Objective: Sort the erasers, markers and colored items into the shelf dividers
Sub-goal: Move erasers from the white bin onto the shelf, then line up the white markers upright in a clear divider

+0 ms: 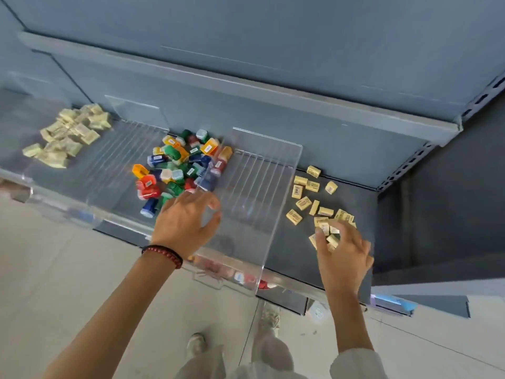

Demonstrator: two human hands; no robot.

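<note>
A heap of small colored items (177, 165) lies in the middle shelf section between two clear plastic dividers. My left hand (185, 222) hovers at the near edge of that heap with its fingers loosely spread, holding nothing that I can see. Several cream erasers (311, 198) are scattered on the grey shelf to the right of the right divider (259, 203). My right hand (341, 253) is over the nearest of them, its fingers curled around a few erasers (326, 233). A second pile of cream erasers (65, 135) sits in the far-left section.
The left clear divider (131, 149) stands between the left eraser pile and the colored heap. A clear front rail (218, 272) runs along the shelf edge. An upper shelf (246, 86) overhangs. The floor and my shoes (196, 346) show below.
</note>
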